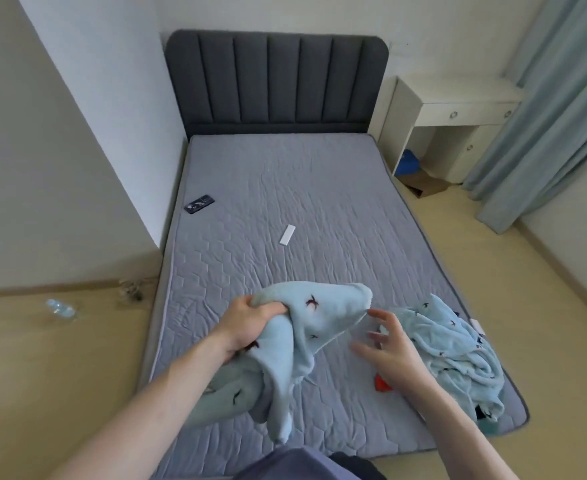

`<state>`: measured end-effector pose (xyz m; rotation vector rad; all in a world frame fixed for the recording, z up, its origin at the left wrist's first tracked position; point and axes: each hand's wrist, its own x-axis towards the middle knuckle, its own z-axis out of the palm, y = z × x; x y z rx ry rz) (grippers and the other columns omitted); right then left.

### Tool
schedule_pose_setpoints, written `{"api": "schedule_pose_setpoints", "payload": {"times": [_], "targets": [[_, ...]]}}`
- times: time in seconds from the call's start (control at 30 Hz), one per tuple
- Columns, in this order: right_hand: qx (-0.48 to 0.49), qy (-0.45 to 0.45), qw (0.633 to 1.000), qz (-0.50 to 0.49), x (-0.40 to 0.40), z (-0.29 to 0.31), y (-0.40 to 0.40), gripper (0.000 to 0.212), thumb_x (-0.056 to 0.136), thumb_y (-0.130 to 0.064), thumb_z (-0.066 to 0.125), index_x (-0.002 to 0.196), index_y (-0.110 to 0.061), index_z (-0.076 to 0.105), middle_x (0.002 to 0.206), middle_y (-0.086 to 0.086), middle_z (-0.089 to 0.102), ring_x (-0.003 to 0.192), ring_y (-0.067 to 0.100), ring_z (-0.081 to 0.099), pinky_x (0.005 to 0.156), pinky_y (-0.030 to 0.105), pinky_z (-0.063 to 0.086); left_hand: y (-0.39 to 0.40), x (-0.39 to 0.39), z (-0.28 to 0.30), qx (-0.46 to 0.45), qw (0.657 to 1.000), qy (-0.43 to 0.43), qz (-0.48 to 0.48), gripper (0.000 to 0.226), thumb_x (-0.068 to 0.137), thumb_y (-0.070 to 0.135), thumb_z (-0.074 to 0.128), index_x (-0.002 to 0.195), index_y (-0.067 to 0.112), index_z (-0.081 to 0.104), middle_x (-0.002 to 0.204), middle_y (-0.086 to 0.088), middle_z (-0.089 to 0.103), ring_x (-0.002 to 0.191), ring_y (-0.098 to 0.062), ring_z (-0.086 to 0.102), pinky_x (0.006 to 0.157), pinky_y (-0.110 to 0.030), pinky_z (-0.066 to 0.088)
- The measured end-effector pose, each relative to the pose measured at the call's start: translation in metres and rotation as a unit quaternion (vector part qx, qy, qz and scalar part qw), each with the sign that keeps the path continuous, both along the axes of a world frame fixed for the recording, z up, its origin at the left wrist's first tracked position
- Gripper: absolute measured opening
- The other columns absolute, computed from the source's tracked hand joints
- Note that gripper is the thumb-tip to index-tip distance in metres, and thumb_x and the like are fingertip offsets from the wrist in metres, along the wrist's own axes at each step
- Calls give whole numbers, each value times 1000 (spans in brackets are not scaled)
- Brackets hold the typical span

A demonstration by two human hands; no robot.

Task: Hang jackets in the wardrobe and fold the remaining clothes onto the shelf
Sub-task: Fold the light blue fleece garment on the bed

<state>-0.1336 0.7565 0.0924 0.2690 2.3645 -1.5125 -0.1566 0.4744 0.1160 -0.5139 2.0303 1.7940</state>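
Note:
A light blue fleece garment (323,317) with small dark bird marks is lifted above the near end of the grey mattress (285,188). My left hand (250,323) grips a bunch of its fabric, and the rest hangs down. My right hand (392,348) hovers just right of the garment's raised corner, fingers spread and holding nothing. A second crumpled light blue garment (458,355) of the same print lies at the mattress's near right corner. A small red item (382,384) peeks out under my right wrist.
A dark phone (199,204) and a white remote (287,234) lie on the mattress. The dark padded headboard (274,81) stands at the far end. A white desk (454,112) and teal curtains (548,109) are at the right. A plastic bottle (60,308) lies on the floor at left.

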Motion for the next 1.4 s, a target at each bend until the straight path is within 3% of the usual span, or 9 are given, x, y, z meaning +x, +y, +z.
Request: {"api": "schedule_pose_setpoints", "payload": {"times": [0.17,0.27,0.37,0.47,0.63,0.8,0.9,1.23,1.4], "targets": [[46,-28,960,276,29,-1,-71,86,59,-68,87,132,-56,42,131,-35,52,123,-19,45,95,13,45,-11,-7,38,131,990,-46,15,54,79,47,76,111,4,75,107,-17,77,98,-30,75,79,-37,60],[64,14,963,262,28,-8,-100,41,75,-47,76,112,-40,59,110,-22,68,103,-5,62,84,20,53,-22,-12,54,180,983,-37,12,55,83,48,73,116,4,74,110,-16,76,101,-30,73,88,-40,59],[94,36,971,215,16,-1,-92,14,86,-18,59,90,-29,67,94,-12,75,92,8,68,81,33,56,-48,-16,56,-52,993,100,43,41,74,51,80,90,13,74,81,4,76,77,-18,72,75,-36,58],[109,40,982,151,-1,16,-56,19,89,-8,58,84,-19,73,82,-9,76,82,5,68,77,37,57,-91,-19,40,-348,913,210,43,51,78,41,81,62,18,39,52,7,40,50,-15,36,53,-32,32],[18,-15,993,117,-22,58,-41,21,91,-11,59,92,-14,80,87,9,80,86,26,77,80,46,62,-122,-22,28,-366,898,235,61,49,86,18,76,59,21,36,52,6,36,52,-15,33,55,-30,31],[-44,-90,990,97,-23,64,-75,17,91,-12,65,100,-1,75,96,20,77,85,26,74,84,49,59,-58,26,21,-277,914,141,-260,24,80,36,81,82,30,58,81,13,62,69,-3,57,66,-25,47],[-117,-111,983,86,-23,69,-81,16,86,-11,69,99,-4,75,82,9,76,69,13,71,57,26,55,-20,60,6,-188,900,76,-385,64,69,57,84,121,43,50,116,35,54,100,13,58,78,-7,47],[-244,-104,960,87,-21,77,-89,34,91,-30,74,122,-16,69,111,2,77,100,15,74,82,30,60,20,63,-2,-25,990,137,-38,19,95,42,57,99,31,72,91,7,77,87,-13,72,84,-37,58],[-59,-28,989,135,5,58,-85,67,74,-43,89,133,-36,58,125,-12,69,108,1,68,95,32,58,11,38,11,175,969,12,173,30,103,26,58,110,-1,70,106,-21,75,103,-35,73,95,-48,57]]}}
